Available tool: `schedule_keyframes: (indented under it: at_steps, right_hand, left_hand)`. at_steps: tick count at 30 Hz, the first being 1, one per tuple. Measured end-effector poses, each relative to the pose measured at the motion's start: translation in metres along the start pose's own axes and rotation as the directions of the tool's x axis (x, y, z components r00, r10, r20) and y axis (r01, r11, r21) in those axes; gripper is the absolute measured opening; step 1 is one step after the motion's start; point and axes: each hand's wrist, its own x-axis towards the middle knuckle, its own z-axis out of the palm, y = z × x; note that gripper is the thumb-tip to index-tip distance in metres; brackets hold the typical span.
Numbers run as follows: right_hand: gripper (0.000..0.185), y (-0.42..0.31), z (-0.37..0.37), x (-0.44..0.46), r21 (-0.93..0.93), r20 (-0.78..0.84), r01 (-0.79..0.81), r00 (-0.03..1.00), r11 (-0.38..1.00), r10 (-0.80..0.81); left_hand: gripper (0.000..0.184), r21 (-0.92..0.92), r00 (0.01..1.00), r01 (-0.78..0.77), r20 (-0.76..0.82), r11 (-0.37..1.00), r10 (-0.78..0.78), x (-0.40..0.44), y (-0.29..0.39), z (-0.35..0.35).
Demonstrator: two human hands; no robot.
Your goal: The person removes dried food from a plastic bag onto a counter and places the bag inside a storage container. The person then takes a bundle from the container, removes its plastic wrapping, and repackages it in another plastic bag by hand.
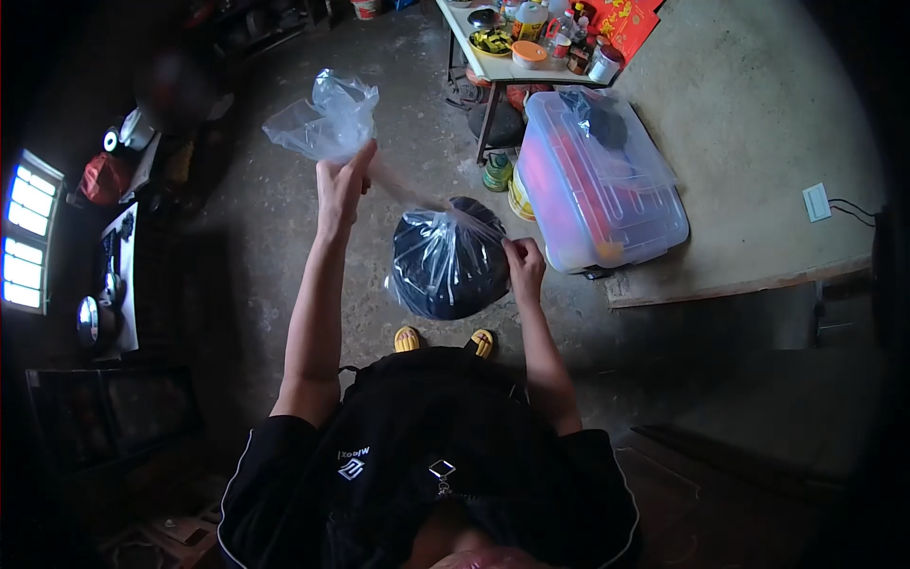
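A clear plastic bag (450, 256) with a dark, rounded bundle inside hangs in front of me above the floor. My left hand (343, 180) is closed round the bag's gathered neck, and the loose open end flares out beyond my fist. Between that fist and the bundle the plastic is stretched in a twisted strand. At the bundle's right side, my right hand (525, 266) pinches the plastic between its fingertips. What exactly the dark content is cannot be made out through the shiny film.
A translucent storage box (607, 190) with dark plastic on its lid stands to the right. Behind it, a table (493, 66) carries bottles, jars and a bowl. A green bottle (497, 173) is on the floor. Pans and a red bag (104, 178) line the left side.
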Motion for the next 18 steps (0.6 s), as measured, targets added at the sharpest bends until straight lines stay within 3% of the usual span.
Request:
schedule_keyframes:
  at_steps: [2,4,5,6,7,9,10,12,14,15,16,18]
  right_hand:
    - [0.026,-0.007,0.001,-0.035,-0.025,0.009,-0.022,1.0,0.999,0.022]
    - [0.022,0.006,0.009,-0.078,-0.048,0.228,0.142,0.965,0.989,-0.127]
    - [0.022,0.017,0.004,-0.092,0.001,0.54,0.011,0.842,1.0,-0.01]
    - [0.023,0.026,0.0,-0.098,0.003,0.794,-0.131,0.603,0.991,0.077]
    - [0.021,0.013,-0.008,-0.098,0.003,0.749,-0.05,0.662,0.999,0.031]
    - [0.02,-0.013,-0.025,-0.078,0.082,0.578,-0.291,0.793,0.953,0.192]
    - [0.021,-0.004,-0.026,-0.067,0.154,0.458,-0.25,0.875,0.956,0.155]
    - [0.02,-0.008,-0.031,-0.04,0.338,0.33,-0.225,0.938,0.914,0.109]
    - [0.015,-0.019,-0.033,-0.018,0.363,0.323,-0.203,0.943,0.909,0.081]
    - [0.014,-0.03,-0.029,-0.011,0.401,0.292,-0.156,0.956,0.902,0.035]
    - [0.014,-0.036,-0.025,-0.005,0.438,0.261,-0.108,0.965,0.893,-0.011]
    - [0.019,-0.042,-0.017,0.003,0.376,0.309,-0.08,0.95,0.923,-0.043]
  left_hand:
    - [0.029,-0.202,0.983,0.05,-0.165,0.978,-0.084,0.001,-0.011,0.007]
    - [0.028,-0.254,0.971,0.048,-0.213,0.966,-0.105,-0.005,-0.003,0.023]
    - [0.028,-0.312,0.974,0.004,-0.214,0.95,-0.075,-0.002,-0.011,0.03]
    - [0.027,-0.295,0.987,0.0,-0.153,0.956,-0.047,0.0,-0.015,0.035]
    - [0.027,-0.255,0.996,-0.008,-0.092,0.967,-0.016,-0.004,-0.009,0.04]
    - [0.027,-0.167,1.0,-0.028,0.009,0.986,0.029,-0.01,0.004,0.049]
    - [0.028,-0.098,0.999,-0.023,0.028,0.995,0.026,-0.012,0.003,0.053]
    - [0.034,-0.015,0.996,-0.082,0.044,0.997,0.083,-0.013,-0.001,0.06]
    - [0.037,0.042,0.985,-0.175,0.018,0.984,0.174,-0.016,-0.003,0.067]
    - [0.041,0.142,0.995,-0.093,0.037,0.985,0.089,-0.016,-0.006,0.064]
    - [0.042,0.162,0.988,-0.147,0.059,0.976,0.14,-0.019,0.0,0.063]
    - [0.049,0.162,0.974,-0.224,0.065,0.961,0.216,-0.022,0.002,0.062]
